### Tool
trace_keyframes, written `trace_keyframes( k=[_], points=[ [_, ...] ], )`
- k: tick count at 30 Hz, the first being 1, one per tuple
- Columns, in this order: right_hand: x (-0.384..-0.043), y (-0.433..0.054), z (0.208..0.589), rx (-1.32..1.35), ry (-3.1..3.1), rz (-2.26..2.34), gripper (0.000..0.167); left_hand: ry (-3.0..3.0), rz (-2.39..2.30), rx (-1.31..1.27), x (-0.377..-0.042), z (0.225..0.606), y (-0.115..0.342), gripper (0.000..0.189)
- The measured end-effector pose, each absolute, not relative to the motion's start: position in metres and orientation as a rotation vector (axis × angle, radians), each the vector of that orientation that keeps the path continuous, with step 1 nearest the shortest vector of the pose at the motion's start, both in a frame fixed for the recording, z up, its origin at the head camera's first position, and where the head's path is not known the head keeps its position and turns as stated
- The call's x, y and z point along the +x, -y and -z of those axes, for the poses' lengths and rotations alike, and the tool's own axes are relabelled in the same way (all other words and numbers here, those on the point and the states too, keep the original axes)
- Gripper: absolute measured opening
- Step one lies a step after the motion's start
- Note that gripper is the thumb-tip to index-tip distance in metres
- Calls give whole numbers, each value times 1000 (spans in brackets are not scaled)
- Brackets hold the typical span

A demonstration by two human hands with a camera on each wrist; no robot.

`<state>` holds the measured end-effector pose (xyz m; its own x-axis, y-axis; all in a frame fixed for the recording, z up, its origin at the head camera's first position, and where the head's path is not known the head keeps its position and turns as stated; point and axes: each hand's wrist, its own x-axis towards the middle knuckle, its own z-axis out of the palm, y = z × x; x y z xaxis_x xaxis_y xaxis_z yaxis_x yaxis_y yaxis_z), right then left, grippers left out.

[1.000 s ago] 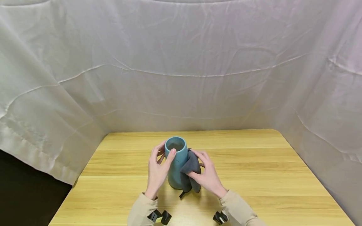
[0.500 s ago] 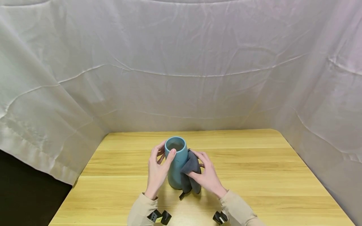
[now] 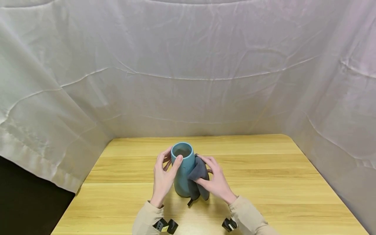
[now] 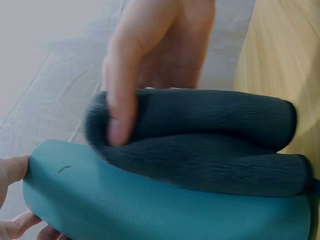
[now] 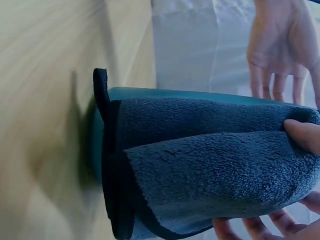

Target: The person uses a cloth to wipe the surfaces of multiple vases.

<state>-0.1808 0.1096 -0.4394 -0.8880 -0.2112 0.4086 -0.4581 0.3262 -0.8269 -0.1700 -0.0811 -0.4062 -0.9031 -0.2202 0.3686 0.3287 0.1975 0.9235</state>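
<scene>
A teal vase (image 3: 182, 182) with a wide round mouth stands upright on the wooden table. My left hand (image 3: 162, 179) grips it near the rim from the left, thumb on the front and fingers round the far side. In my right hand (image 3: 216, 182) a folded dark grey cloth (image 3: 199, 171) is pinched between thumb and fingers, lying against the vase's right side. The left wrist view shows a small dark mark (image 4: 64, 169) on the vase near its top. A black loop (image 5: 101, 90) hangs from the cloth's hem in the right wrist view.
The light wooden table (image 3: 279, 182) reaches out on both sides of the vase. A pale grey curtain (image 3: 205, 98) hangs behind and along the sides. Black wrist devices (image 3: 165, 226) sit at both beige sleeves (image 3: 248, 215).
The right hand and the cloth's lower end shift very slightly. Left hand and vase look the same.
</scene>
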Motion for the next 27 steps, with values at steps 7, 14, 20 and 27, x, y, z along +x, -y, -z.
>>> trace_keyframes(
  k=[7, 14, 20, 27],
  points=[
    [-178, -110, 447, 544, 2415, -1637, 74, 2058, 1753, -100, -170, 407, 81, 47],
    [-177, -109, 439, 585, 2378, -1620, 74, 2059, 1752, -102, -170, 407, 81, 47],
    [-177, -108, 430, 656, 2299, -1619, 74, 2053, 1752, -104, -170, 407, 81, 47],
    [-177, -108, 432, 667, 2283, -1597, 74, 2050, 1753, -110, -171, 407, 81, 47]
  ],
)
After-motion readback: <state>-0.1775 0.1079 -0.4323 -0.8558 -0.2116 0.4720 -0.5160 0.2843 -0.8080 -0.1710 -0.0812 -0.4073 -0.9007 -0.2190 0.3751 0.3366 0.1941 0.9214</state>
